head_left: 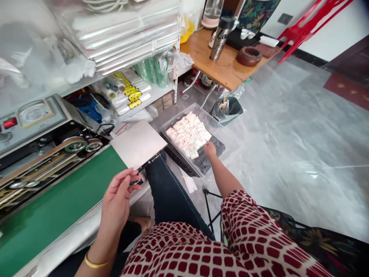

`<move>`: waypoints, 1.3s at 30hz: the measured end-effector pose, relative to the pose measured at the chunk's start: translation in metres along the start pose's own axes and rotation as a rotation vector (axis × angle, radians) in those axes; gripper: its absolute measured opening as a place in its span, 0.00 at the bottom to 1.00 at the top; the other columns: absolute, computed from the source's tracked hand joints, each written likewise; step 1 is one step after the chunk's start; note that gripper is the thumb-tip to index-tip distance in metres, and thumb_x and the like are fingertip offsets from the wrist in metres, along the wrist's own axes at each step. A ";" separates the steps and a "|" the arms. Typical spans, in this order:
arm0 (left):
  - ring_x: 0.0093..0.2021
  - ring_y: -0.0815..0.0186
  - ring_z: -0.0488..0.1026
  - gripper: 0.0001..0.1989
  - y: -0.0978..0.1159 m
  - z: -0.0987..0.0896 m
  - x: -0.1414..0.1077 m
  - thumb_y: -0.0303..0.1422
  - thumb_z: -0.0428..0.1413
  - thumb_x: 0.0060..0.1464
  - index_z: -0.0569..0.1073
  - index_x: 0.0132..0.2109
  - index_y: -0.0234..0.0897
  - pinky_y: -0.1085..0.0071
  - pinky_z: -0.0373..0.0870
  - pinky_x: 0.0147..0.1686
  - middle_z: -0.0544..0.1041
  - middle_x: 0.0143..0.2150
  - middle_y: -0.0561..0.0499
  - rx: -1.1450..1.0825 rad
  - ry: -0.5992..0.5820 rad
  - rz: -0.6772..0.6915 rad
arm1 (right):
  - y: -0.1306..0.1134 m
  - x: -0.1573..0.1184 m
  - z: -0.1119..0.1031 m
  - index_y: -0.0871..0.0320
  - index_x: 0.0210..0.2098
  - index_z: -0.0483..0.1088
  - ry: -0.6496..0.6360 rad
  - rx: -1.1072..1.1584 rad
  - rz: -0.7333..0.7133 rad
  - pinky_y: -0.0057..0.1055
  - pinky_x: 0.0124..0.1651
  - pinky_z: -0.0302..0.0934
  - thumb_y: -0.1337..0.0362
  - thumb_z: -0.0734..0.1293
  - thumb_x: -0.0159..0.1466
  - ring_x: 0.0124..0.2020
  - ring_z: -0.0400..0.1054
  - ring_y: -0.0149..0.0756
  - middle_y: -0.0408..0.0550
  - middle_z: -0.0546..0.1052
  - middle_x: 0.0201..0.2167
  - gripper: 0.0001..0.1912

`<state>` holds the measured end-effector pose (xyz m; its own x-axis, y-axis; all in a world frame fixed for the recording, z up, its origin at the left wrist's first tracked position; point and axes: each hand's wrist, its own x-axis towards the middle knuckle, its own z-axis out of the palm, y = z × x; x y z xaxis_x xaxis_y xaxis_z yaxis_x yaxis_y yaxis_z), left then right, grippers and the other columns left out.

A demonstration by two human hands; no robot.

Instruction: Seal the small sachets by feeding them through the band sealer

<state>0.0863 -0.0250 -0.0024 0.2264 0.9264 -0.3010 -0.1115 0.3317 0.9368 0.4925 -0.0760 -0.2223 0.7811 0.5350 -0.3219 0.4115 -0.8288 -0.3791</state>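
Observation:
My left hand [118,196] pinches the dark edge of a flat, pale grey pouch or sheet [138,144], which stands out over the green belt [57,196] of a band sealing machine [34,119]. My right hand [210,149] reaches down to the near edge of a pile of small white packets [188,134]. The pile lies in a clear plastic tray [215,125] on a dark base. I cannot tell whether my right fingers hold a packet.
Wire shelves [161,90] with plastic-wrapped rolls and bags rise behind the sealer. Beyond the tray stand a wastebasket [226,109] and a wooden table [227,63] bearing a steel flask. A red chair [305,34] stands far right. Plastic sheeting covers the floor.

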 end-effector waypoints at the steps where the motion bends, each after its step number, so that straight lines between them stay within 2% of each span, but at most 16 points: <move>1: 0.42 0.65 0.76 0.11 -0.002 0.001 0.000 0.36 0.61 0.56 0.78 0.47 0.41 0.74 0.75 0.33 0.78 0.45 0.49 0.015 -0.001 -0.010 | 0.004 0.009 0.003 0.63 0.49 0.71 0.005 -0.016 0.038 0.38 0.48 0.64 0.71 0.58 0.64 0.46 0.71 0.46 0.61 0.77 0.43 0.17; 3: 0.43 0.65 0.76 0.11 -0.006 0.003 0.001 0.36 0.61 0.56 0.78 0.47 0.42 0.74 0.75 0.34 0.78 0.45 0.49 0.041 -0.003 -0.034 | 0.011 0.033 0.004 0.67 0.56 0.67 0.023 -0.034 0.075 0.40 0.55 0.60 0.73 0.55 0.65 0.54 0.67 0.47 0.64 0.73 0.52 0.21; 6: 0.44 0.64 0.76 0.11 -0.013 0.010 0.002 0.37 0.61 0.57 0.78 0.47 0.42 0.73 0.75 0.35 0.77 0.46 0.49 0.080 -0.005 -0.072 | 0.015 0.069 0.001 0.69 0.62 0.61 0.027 -0.054 0.036 0.40 0.62 0.52 0.75 0.53 0.66 0.62 0.59 0.47 0.66 0.67 0.60 0.25; 11: 0.45 0.63 0.76 0.11 -0.019 0.027 0.006 0.39 0.60 0.58 0.78 0.47 0.44 0.72 0.75 0.37 0.78 0.48 0.50 0.170 -0.035 -0.110 | 0.016 0.107 0.011 0.69 0.66 0.56 -0.034 -0.073 -0.033 0.40 0.63 0.48 0.76 0.53 0.66 0.64 0.55 0.48 0.65 0.63 0.64 0.28; 17: 0.43 0.64 0.76 0.13 -0.025 0.040 0.011 0.40 0.58 0.59 0.77 0.50 0.44 0.71 0.74 0.42 0.79 0.49 0.48 0.293 -0.095 -0.163 | 0.018 0.124 0.028 0.63 0.69 0.50 -0.062 -0.080 0.015 0.44 0.62 0.51 0.65 0.58 0.67 0.64 0.54 0.53 0.64 0.61 0.65 0.32; 22: 0.40 0.65 0.76 0.15 -0.032 0.048 0.014 0.42 0.58 0.59 0.76 0.50 0.43 0.70 0.74 0.42 0.79 0.49 0.47 0.333 -0.108 -0.224 | 0.021 0.135 0.025 0.58 0.66 0.58 -0.122 -0.123 0.009 0.50 0.62 0.51 0.55 0.66 0.62 0.62 0.55 0.57 0.60 0.63 0.62 0.34; 26: 0.38 0.64 0.76 0.18 -0.035 0.055 0.014 0.44 0.57 0.59 0.75 0.52 0.41 0.73 0.74 0.31 0.78 0.49 0.44 0.352 -0.105 -0.292 | 0.023 0.135 0.029 0.59 0.66 0.55 -0.100 -0.160 -0.069 0.51 0.63 0.51 0.54 0.65 0.62 0.63 0.53 0.57 0.58 0.62 0.64 0.37; 29: 0.37 0.64 0.75 0.19 -0.035 0.059 0.015 0.45 0.58 0.58 0.75 0.52 0.40 0.78 0.68 0.21 0.78 0.49 0.43 0.359 -0.102 -0.310 | 0.025 0.139 0.032 0.59 0.68 0.51 -0.084 -0.118 -0.039 0.50 0.63 0.51 0.54 0.66 0.61 0.64 0.53 0.56 0.59 0.62 0.64 0.40; 31: 0.36 0.63 0.75 0.20 -0.035 0.061 0.015 0.46 0.58 0.57 0.75 0.51 0.40 0.79 0.65 0.19 0.78 0.48 0.43 0.373 -0.101 -0.315 | 0.025 0.146 0.032 0.58 0.68 0.51 -0.142 -0.097 -0.004 0.50 0.63 0.51 0.53 0.67 0.60 0.65 0.53 0.57 0.59 0.62 0.64 0.41; 34: 0.36 0.64 0.75 0.19 -0.036 0.062 0.016 0.47 0.57 0.58 0.75 0.50 0.40 0.76 0.69 0.23 0.79 0.47 0.44 0.396 -0.109 -0.303 | 0.021 0.155 0.031 0.60 0.66 0.54 -0.235 -0.099 0.026 0.49 0.62 0.52 0.51 0.69 0.59 0.65 0.53 0.58 0.62 0.61 0.63 0.41; 36: 0.36 0.65 0.75 0.17 -0.037 0.062 0.015 0.45 0.56 0.60 0.75 0.50 0.41 0.73 0.73 0.32 0.79 0.47 0.45 0.398 -0.127 -0.277 | 0.017 0.156 0.032 0.61 0.64 0.56 -0.222 -0.115 0.025 0.49 0.62 0.52 0.52 0.69 0.59 0.65 0.52 0.59 0.63 0.60 0.63 0.40; 39: 0.38 0.66 0.74 0.15 -0.039 0.060 0.013 0.43 0.54 0.62 0.75 0.51 0.41 0.70 0.73 0.40 0.78 0.47 0.46 0.387 -0.156 -0.260 | 0.011 0.154 0.034 0.62 0.62 0.56 -0.163 -0.125 0.004 0.50 0.64 0.50 0.54 0.69 0.58 0.65 0.52 0.57 0.63 0.61 0.63 0.37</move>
<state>0.1515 -0.0363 -0.0319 0.3444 0.7743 -0.5309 0.3289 0.4302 0.8407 0.6007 0.0029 -0.3057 0.7008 0.5428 -0.4630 0.4717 -0.8394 -0.2700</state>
